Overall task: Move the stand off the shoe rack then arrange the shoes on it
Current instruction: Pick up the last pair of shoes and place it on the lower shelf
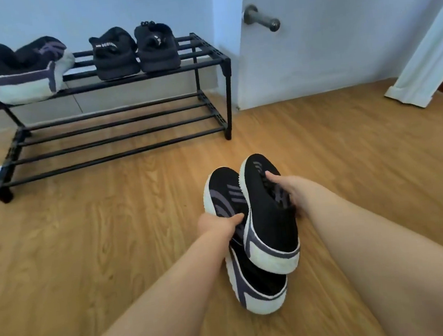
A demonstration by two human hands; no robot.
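Left hand (215,226) clamped on left sneaker (225,194); right hand (292,188) grips right sneaker (268,212). Rack (213,63) shoe (113,55) print partly legible: "DESI".

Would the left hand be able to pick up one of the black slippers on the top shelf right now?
Probably not yet. The left hand already grips a sneaker, as the right hand does the other sneaker. The slippers sit unblocked on the rack, farther off.
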